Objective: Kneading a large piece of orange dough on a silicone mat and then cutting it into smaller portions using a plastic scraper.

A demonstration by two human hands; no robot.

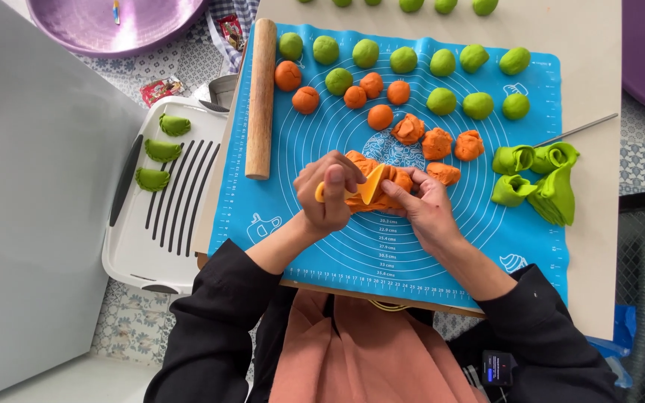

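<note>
Orange dough [382,186] sits mid-mat [300,216]; my left hand [328,192] grips the yellow scraper [371,188] into it, my right hand [423,207] pinches the lump. A slip could nick my fingers or cut uneven pieces.

Home kitchen setting, blue baking mat [487,231], wooden rolling pin [261,97], dough balls [402,59], white tray [132,254]

The orange dough [382,183] looks soft, matt and creased where it is torn, and the yellow scraper [371,189] in it is smooth plastic. The blue mat [278,216] beneath has a smooth, faintly sheened, rubbery finish, and the rolling pin [261,97] is pale, unvarnished wood. The white tray [143,254] is glossy hard plastic, the sleeves [218,328] matt black cloth.
</note>
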